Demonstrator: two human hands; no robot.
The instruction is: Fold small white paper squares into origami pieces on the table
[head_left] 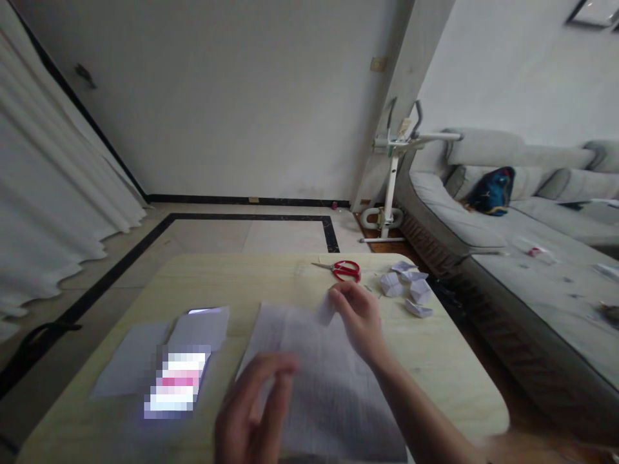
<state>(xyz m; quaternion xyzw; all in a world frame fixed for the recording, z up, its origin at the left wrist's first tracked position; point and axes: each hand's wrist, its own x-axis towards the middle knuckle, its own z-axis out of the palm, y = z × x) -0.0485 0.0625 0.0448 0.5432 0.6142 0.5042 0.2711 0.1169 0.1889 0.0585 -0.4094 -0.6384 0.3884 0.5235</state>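
Note:
A large sheet of paper (329, 393) lies on the light wooden table in front of me. My right hand (360, 316) pinches a small piece of white paper (326, 310) above the sheet's far edge. Nearer to me, over the sheet's left side, is my left hand (256, 406), blurred, its thumb and fingers apart with nothing seen between them. Red-handled scissors (344, 269) rest beyond the right hand. Several folded paper pieces (393, 285) sit to its right.
On the table's left side lie a lit phone (178, 380) and white paper sheets (130, 361). The table (232, 274) has rounded corners. A grey sofa (541, 258) stands at the right, with exercise equipment (391, 187) behind; a white curtain (43, 180) hangs at the left.

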